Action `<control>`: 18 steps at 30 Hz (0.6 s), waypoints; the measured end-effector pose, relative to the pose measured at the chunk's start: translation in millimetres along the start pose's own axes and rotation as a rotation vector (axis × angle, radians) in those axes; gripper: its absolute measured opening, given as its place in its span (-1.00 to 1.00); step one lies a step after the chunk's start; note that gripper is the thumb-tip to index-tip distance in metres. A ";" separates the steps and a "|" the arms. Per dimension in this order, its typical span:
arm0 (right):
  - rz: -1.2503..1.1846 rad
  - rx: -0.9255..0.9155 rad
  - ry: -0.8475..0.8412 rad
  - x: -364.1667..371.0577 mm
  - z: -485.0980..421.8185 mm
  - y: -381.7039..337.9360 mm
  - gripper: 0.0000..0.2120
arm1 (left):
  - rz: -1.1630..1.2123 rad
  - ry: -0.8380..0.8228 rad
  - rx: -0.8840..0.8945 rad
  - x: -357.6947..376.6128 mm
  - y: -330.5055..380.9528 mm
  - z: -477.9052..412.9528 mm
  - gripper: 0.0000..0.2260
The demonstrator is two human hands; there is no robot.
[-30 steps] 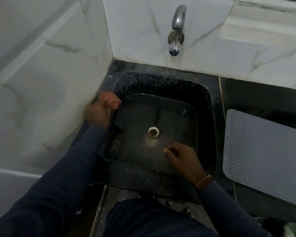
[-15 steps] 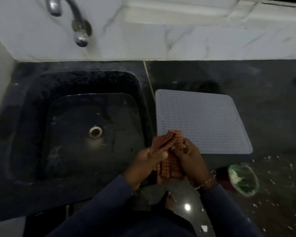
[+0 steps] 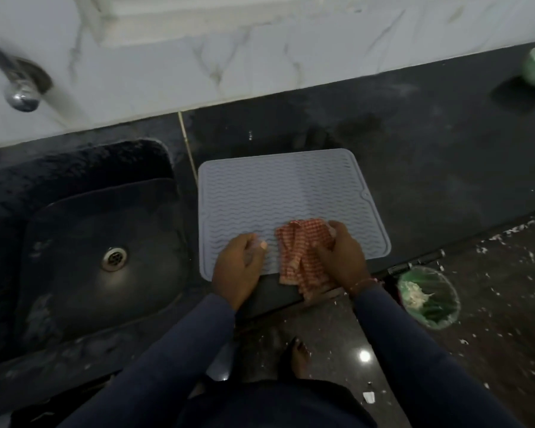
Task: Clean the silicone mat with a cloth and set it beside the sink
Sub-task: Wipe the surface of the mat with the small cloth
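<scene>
Dark speckled stone counter [image 3: 414,168] is lying under everything. On it the right hand [image 3: 342,257] is gripping a crumpled red-checked cloth [image 3: 300,251] and pressing it onto the silicone mat [image 3: 275,193], a grey, wavy-ribbed square with rounded corners lying flat beneath both hands. The left hand [image 3: 238,267] is resting on the mat's near edge with fingers curled; whether it is gripping is unclear. Left of the hands, the black sink [image 3: 90,168] is sitting just beside the mat.
</scene>
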State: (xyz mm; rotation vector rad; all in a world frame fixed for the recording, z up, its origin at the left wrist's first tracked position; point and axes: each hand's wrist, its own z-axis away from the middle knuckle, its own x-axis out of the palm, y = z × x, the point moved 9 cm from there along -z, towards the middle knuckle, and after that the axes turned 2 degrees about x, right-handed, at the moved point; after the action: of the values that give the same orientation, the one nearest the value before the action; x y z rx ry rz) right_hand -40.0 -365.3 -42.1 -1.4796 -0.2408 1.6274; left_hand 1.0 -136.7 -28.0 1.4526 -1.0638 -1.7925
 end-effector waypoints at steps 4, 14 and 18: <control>0.213 -0.133 0.032 16.1 2.7 -6.2 -0.51 | -0.436 -0.016 0.311 30.3 15.5 -35.7 -0.59; 0.502 -0.255 0.109 55.5 14.6 -43.7 -0.54 | -0.646 -0.064 0.216 39.4 -21.9 -50.6 -0.47; 0.466 -0.202 -0.001 59.1 10.5 -63.0 -0.58 | -0.631 -0.040 0.255 20.2 -17.7 -55.9 -0.48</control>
State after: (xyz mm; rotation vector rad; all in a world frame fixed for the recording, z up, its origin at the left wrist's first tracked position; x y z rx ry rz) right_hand -12.5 -282.8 -38.8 -1.7831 -0.0626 2.0177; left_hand 51.4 -156.7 -58.0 2.0879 -0.9398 -2.1681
